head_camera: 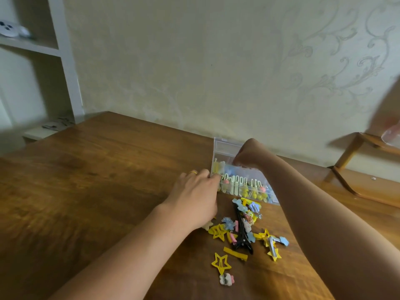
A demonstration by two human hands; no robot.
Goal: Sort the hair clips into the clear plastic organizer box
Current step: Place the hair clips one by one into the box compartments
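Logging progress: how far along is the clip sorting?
Partway. Done: the organizer box already holds rows of pale clips and small yellow ones. In hand: the left hand steadies its near-left corner while the right hand reaches into it; what its grip holds is hidden. Left: a loose pile on the table, including yellow star clips and a black clip.
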